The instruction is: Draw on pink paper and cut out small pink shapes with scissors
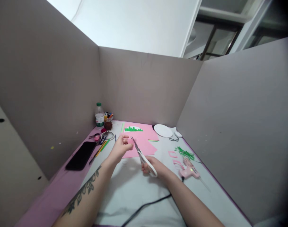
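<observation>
My right hand [151,165] grips a pair of white-handled scissors [145,160], their blades pointing up and away. Beside the blade tips, my left hand [123,145] pinches a small pink piece of paper [132,142]; it blends with the pink sheets behind, so its outline is hard to make out. Larger pink paper [144,148] lies on the table beyond both hands. At its far side rests a white shape with a green grass-like paper strip [133,129].
A black phone [81,156], pencils [100,150] and a bottle [99,116] stand or lie at left. On the right are a pink glue gun [188,171], green strips [184,153], pink cut-outs [173,154] and a white disc [163,130]. A black cable [146,205] crosses the front.
</observation>
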`<state>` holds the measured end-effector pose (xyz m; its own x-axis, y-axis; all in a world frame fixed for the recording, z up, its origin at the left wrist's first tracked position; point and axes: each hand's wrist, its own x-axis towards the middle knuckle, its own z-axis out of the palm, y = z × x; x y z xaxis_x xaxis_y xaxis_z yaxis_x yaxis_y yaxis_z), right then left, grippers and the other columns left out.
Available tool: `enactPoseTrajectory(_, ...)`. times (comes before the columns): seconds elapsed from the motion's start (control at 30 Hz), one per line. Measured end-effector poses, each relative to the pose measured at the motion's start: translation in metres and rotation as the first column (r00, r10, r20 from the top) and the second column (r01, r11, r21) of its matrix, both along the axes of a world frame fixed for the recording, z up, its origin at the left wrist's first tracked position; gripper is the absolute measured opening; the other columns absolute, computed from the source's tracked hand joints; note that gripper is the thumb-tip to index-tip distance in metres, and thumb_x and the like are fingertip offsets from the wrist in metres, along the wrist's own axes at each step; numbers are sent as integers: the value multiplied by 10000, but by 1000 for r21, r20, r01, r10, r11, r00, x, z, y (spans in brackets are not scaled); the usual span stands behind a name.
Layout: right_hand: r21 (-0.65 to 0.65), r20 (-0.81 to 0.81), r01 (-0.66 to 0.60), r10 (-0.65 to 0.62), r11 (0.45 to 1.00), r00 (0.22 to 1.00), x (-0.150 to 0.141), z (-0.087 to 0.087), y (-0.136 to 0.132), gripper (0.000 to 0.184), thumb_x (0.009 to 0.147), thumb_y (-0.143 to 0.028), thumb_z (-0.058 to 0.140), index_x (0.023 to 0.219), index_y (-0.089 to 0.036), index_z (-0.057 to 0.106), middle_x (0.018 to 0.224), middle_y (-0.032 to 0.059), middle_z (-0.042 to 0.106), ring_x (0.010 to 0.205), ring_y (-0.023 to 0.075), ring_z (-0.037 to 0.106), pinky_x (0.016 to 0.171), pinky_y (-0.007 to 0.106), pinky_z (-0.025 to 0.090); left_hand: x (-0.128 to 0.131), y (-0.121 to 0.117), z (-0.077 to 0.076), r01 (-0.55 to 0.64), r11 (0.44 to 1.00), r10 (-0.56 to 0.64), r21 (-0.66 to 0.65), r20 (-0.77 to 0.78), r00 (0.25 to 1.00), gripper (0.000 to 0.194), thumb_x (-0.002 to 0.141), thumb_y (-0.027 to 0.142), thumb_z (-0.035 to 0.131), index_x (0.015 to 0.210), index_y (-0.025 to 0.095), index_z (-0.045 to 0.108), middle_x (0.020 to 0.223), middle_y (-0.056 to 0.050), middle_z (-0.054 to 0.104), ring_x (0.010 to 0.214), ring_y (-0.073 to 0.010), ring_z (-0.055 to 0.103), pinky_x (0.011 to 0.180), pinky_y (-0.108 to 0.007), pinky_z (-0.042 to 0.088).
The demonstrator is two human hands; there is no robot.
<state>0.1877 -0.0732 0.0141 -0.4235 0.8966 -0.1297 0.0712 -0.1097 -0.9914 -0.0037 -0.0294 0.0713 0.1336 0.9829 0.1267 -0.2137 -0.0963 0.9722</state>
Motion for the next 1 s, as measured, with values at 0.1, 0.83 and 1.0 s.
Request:
enactPoseTrajectory(0.1, -17, -21, -3, 3, 1000, 1000, 1, -1, -1, 291, 610, -364, 708, 696, -154, 526, 623, -3, 523, 524, 98, 481, 527, 245, 402, -1, 0, 1, 4, 1000, -4, 4, 6, 1000, 432, 549, 107, 616, 931, 175, 427, 579, 97, 480, 504, -71, 486, 528, -200, 374)
enactPoseTrajectory(0.83, 8, -25, -39, 39, 999, 999, 7, -5, 4, 140, 561, -151, 562, 700, -146, 546, 604, -20, 512, 504, 86, 465, 518, 222, 393, -2, -2, 3, 45, 999, -45, -12, 1, 999, 412, 531, 83, 607, 898, 174, 443, 589, 90, 481, 507, -74, 492, 519, -200, 382)
enactPoseTrajectory(1.0, 17, -10, -44, 44, 999, 999, 10, -4, 4, 125, 571, -135, 550, 694, -150, 538, 611, -21, 504, 506, 82, 459, 510, 210, 384, -2, -1, 2, 55, 998, -55, -10, 8, 998, 411, 552, 97, 623, 910, 173, 438, 642, 51, 538, 548, -90, 516, 550, -225, 414)
